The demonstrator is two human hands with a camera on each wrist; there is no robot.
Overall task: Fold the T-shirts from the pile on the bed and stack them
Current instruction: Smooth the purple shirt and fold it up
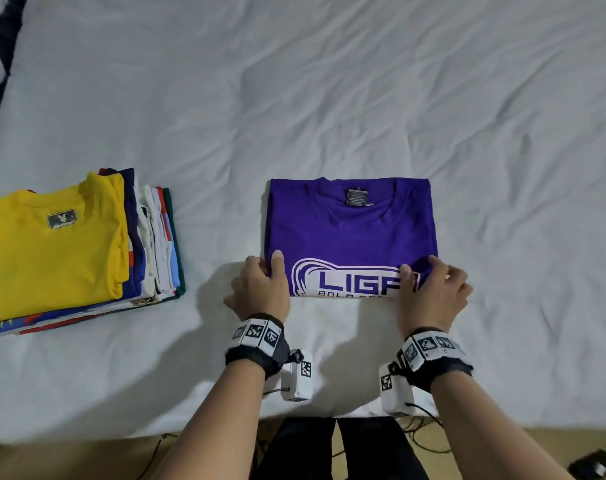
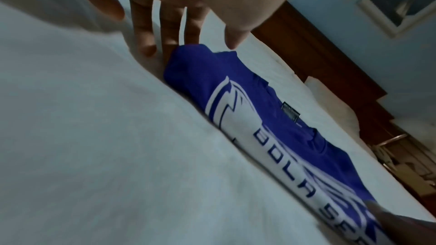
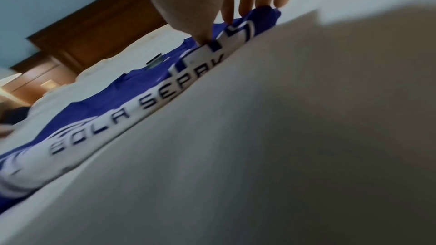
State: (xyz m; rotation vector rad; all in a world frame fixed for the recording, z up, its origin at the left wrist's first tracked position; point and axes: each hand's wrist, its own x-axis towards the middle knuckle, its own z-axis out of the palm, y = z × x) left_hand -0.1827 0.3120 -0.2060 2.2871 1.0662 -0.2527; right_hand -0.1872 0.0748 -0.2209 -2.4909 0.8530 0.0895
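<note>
A purple T-shirt [image 1: 350, 233] with a white printed logo lies folded into a rectangle on the white bed sheet [image 1: 294, 98], collar towards the far side. My left hand [image 1: 268, 268] pinches its near-left corner, thumb on top and fingers at the edge. In the left wrist view, the left hand [image 2: 211, 42] has long fingers reaching down beside the T-shirt [image 2: 235, 88]. My right hand [image 1: 421, 268] pinches the near-right corner, where the fabric bunches. The right wrist view has the right hand [image 3: 217, 31] with its thumb on the print of the T-shirt [image 3: 141, 81].
A stack of folded shirts [image 1: 52, 244], yellow one on top, sits at the left of the bed. The bed's near edge runs just behind my wrists, with floor and cables [image 1: 423, 434] below. A wooden headboard [image 2: 318, 59] stands at the far end.
</note>
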